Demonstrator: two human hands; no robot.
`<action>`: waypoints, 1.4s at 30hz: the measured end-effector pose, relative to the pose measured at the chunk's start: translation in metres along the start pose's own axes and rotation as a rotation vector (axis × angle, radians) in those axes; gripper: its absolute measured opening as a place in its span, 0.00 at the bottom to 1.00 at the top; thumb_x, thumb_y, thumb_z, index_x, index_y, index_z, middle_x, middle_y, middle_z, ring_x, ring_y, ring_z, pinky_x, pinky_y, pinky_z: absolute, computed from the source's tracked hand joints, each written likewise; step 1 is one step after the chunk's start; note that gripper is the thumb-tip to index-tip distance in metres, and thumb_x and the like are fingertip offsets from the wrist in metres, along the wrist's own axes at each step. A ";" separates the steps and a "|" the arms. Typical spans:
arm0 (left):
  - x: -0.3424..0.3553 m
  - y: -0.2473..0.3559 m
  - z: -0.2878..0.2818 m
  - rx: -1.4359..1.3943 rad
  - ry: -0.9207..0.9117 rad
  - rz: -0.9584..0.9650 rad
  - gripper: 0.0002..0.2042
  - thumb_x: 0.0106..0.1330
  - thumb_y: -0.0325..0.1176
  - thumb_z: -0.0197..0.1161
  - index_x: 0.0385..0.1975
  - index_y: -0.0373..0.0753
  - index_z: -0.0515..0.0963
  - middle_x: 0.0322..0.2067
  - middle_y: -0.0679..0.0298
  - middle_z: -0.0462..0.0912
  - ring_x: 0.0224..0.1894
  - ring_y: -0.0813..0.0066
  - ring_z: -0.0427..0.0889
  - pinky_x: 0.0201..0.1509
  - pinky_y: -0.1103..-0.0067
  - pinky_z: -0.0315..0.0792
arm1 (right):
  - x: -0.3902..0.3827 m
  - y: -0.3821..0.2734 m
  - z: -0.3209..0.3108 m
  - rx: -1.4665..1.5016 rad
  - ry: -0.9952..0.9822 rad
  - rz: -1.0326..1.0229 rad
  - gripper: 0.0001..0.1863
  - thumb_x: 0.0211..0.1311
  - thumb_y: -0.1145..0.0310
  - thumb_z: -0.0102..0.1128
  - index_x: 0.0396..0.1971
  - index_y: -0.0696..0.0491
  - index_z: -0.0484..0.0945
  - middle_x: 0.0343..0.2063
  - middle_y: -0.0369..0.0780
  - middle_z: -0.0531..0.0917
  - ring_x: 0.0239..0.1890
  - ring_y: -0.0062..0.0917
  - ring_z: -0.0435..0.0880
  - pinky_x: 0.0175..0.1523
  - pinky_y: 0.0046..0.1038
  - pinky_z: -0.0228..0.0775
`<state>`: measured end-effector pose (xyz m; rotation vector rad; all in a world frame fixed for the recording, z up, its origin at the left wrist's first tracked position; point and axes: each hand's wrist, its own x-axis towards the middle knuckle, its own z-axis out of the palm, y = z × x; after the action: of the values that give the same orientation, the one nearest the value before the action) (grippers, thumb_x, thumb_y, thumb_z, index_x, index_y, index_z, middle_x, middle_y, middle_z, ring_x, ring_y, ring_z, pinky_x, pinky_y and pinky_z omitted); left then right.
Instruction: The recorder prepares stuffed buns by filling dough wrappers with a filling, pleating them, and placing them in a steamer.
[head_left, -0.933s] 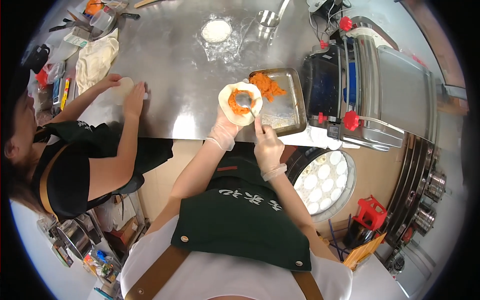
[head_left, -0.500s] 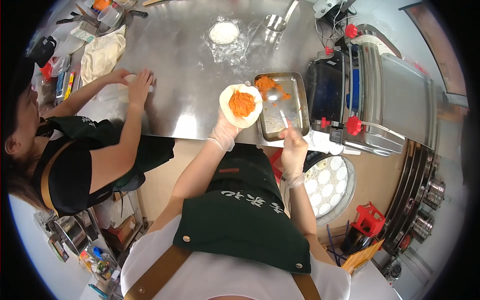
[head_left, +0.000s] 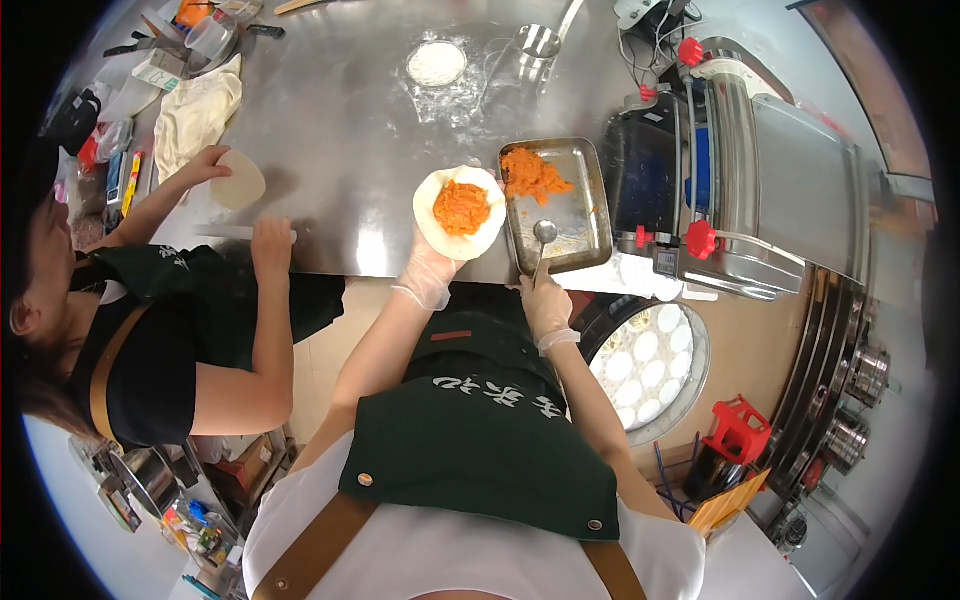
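Observation:
A round dough wrapper (head_left: 482, 240) rests on the palm of my left hand (head_left: 430, 272), which is in a clear plastic glove and curled beneath it. Orange mashed filling (head_left: 461, 208) is heaped in the wrapper's middle. My right hand (head_left: 547, 308), also gloved, grips a metal spoon (head_left: 544, 232) by its handle. The spoon's bowl is over the near part of a metal tray (head_left: 590, 218), and it looks to carry no filling. More orange filling (head_left: 534, 175) lies at the tray's far left.
On the left, a co-worker holds a dough wrapper (head_left: 238, 182) and a rolling pin (head_left: 213, 231). A floury white mound (head_left: 437, 63) and a metal saucepan (head_left: 537, 43) sit farther back. A roller machine (head_left: 733, 160) stands right. Below the table edge, a round pan (head_left: 702, 365) holds several white rounds.
My right hand has drawn the spoon back from the filling toward the tray's near side. My left hand and the wrapper appear slightly farther left. The co-worker has lifted a wrapper.

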<state>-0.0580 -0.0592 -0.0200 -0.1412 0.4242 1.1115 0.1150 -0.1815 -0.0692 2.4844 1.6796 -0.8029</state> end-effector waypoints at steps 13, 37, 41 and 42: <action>-0.015 -0.014 0.030 0.047 0.009 -0.040 0.19 0.71 0.44 0.47 0.51 0.36 0.73 0.48 0.49 0.80 0.49 0.50 0.81 0.53 0.59 0.79 | -0.014 -0.004 -0.048 0.135 0.230 -0.240 0.25 0.58 0.61 0.64 0.52 0.55 0.69 0.34 0.46 0.83 0.32 0.39 0.85 0.34 0.38 0.78; -0.057 -0.033 0.090 -0.032 -0.193 -0.049 0.24 0.74 0.48 0.43 0.61 0.38 0.66 0.57 0.47 0.73 0.58 0.49 0.74 0.59 0.58 0.75 | -0.040 -0.063 -0.122 0.754 0.738 -0.794 0.15 0.48 0.88 0.61 0.36 0.56 0.77 0.36 0.42 0.78 0.39 0.33 0.78 0.45 0.31 0.71; -0.054 -0.032 0.081 0.005 -0.195 -0.071 0.24 0.73 0.47 0.44 0.62 0.40 0.64 0.58 0.49 0.72 0.60 0.50 0.73 0.59 0.56 0.74 | -0.047 -0.070 -0.122 0.864 0.671 -0.636 0.12 0.50 0.87 0.62 0.34 0.56 0.77 0.36 0.42 0.80 0.37 0.28 0.79 0.42 0.27 0.73; -0.055 -0.032 0.082 0.004 -0.195 -0.071 0.24 0.73 0.47 0.44 0.62 0.40 0.64 0.58 0.49 0.72 0.60 0.50 0.73 0.59 0.56 0.74 | -0.048 -0.072 -0.124 0.864 0.671 -0.636 0.12 0.50 0.87 0.62 0.34 0.56 0.77 0.36 0.42 0.80 0.37 0.28 0.79 0.42 0.27 0.73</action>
<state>-0.0287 -0.0936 0.0733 -0.0429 0.2455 1.0439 0.0876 -0.1542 0.0766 2.9728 2.9855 -0.9415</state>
